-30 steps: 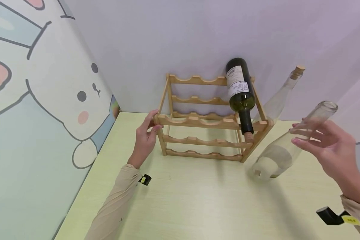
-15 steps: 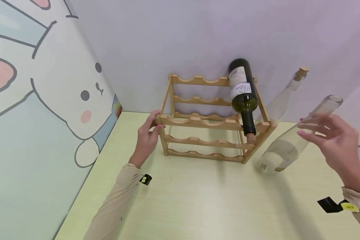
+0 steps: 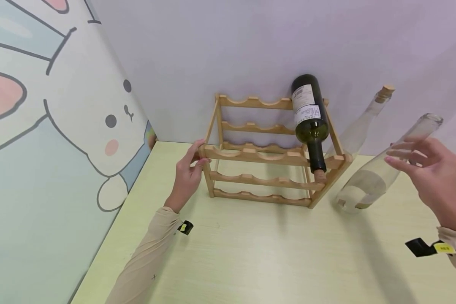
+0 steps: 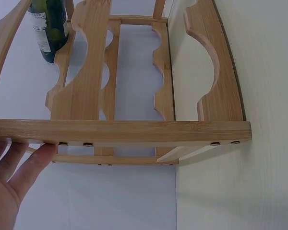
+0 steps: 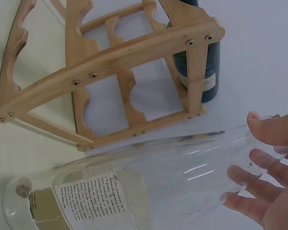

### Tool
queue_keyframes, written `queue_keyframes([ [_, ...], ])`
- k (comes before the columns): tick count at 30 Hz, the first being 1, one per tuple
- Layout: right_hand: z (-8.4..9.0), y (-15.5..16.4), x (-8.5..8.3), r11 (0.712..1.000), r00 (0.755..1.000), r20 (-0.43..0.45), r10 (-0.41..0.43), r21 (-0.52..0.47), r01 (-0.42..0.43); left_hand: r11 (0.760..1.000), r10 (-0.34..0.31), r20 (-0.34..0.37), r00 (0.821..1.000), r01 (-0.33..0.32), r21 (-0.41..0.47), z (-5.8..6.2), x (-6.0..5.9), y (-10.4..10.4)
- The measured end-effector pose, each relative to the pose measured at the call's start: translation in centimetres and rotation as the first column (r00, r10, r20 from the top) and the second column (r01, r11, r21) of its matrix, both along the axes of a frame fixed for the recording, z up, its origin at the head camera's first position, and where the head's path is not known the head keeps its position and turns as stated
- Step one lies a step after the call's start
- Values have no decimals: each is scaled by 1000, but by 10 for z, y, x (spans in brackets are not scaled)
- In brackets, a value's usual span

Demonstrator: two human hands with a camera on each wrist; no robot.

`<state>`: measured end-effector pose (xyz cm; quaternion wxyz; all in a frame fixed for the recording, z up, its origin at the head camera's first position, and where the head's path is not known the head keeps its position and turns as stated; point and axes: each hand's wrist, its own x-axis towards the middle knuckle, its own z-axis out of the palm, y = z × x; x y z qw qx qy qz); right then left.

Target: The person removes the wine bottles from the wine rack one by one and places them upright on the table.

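A wooden wine rack (image 3: 258,156) stands on the pale table near the back wall. A dark green bottle (image 3: 308,114) lies in its top right slot, cork end toward me. My left hand (image 3: 188,175) touches the rack's left front post; the left wrist view shows straight fingers (image 4: 9,177) against the side bar (image 4: 120,132). To the right of the rack, my right hand (image 3: 429,173) holds a clear empty bottle (image 3: 368,181) by its neck. The bottle is tilted, base down by the table. In the right wrist view, thumb and fingers (image 5: 264,191) curl round the clear bottle (image 5: 149,182).
A second clear bottle with a cork (image 3: 359,126) leans at the wall behind the rack's right end. A panel with a cartoon rabbit (image 3: 61,126) closes off the left side. The table (image 3: 270,253) stretches toward me in front of the rack.
My right hand has carried the clear bottle to the right and farther back, neck raised higher. The left hand has stayed on the rack.
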<state>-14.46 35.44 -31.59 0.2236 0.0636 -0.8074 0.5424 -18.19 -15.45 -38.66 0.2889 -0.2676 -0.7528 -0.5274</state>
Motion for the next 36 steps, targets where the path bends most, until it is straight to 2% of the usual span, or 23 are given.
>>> queue_keyframes([
  [3,0,3,-3,994,999,13,-48,97,46,1000,12,-3,1000,-12,-5,1,0,1],
  [5,-1,5,-5,992,998,19,-57,117,54,1000,14,-14,1000,-14,-5,5,3,3],
  [11,-2,11,-14,993,997,19,-69,99,67,1000,3,-24,1000,-3,-12,24,17,10],
  [20,-6,19,-26,992,995,50,-91,93,86,1000,1,-20,1000,-2,-18,26,18,9],
  [27,-9,25,-35,984,991,46,-124,137,117,1000,3,-7,1000,-3,-15,24,19,9],
  [36,-9,30,-46,997,996,45,-76,13,76,1000,6,-30,1000,-7,-13,23,16,9],
])
